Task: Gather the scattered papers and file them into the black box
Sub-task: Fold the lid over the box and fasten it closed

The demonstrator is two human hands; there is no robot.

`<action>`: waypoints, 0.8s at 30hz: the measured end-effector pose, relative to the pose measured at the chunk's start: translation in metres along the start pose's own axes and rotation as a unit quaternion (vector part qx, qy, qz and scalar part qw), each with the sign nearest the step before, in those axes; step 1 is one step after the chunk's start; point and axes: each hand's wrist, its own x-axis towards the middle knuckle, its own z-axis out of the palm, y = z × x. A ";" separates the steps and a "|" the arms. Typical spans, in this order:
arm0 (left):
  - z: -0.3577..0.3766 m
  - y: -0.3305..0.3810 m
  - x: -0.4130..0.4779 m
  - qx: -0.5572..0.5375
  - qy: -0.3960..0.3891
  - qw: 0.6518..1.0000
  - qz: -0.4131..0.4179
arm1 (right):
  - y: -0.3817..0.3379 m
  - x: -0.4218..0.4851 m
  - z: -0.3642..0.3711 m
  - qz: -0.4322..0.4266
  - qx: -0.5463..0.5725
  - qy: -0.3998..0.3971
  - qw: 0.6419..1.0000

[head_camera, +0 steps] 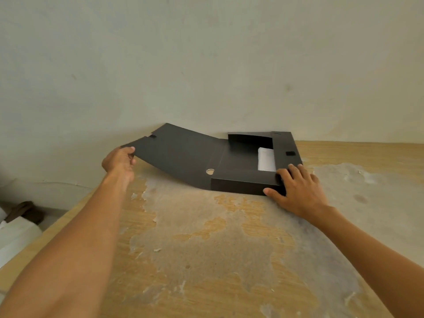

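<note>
Left hand: the left hand reaches far out from a bare forearm that crosses the near left of the scene; its fingers and thumb pinch the far-left corner of the lid flap, thumb on top of the edge.
Right hand: the right hand lies palm down with fingers spread and released, pressing on the near right corner of the box; the thumb rests along the near side wall, and the fingertips reach over the top edge.
Black box: a flat, black cardboard file box sits at the far side of the table, close to the wall, its body to the right.
Lid flap: the wide black lid flap opens to the left, lifted off the table at the held corner and bowed in the middle; a small round hole shows near its fold.
Papers: a stack of white papers lies inside the box, seen through the opening; how many sheets there are I cannot tell.
Closure: a small black tab sits on the narrow right-hand flap.
Table: a worn wooden table with its pale veneer peeled away in large grey patches.
Wall: a plain pale wall rises behind the box.
</note>
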 end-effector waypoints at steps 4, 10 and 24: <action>0.027 0.016 -0.037 0.016 -0.056 0.995 0.081 | 0.005 0.001 -0.003 -0.003 0.024 -0.011 1.000; 0.065 0.032 -0.085 0.035 -0.125 0.967 0.220 | 0.013 -0.004 -0.008 0.056 0.052 -0.006 0.997; 0.129 0.002 -0.207 0.115 -0.335 0.862 0.362 | 0.031 -0.009 -0.018 0.082 0.129 0.017 0.988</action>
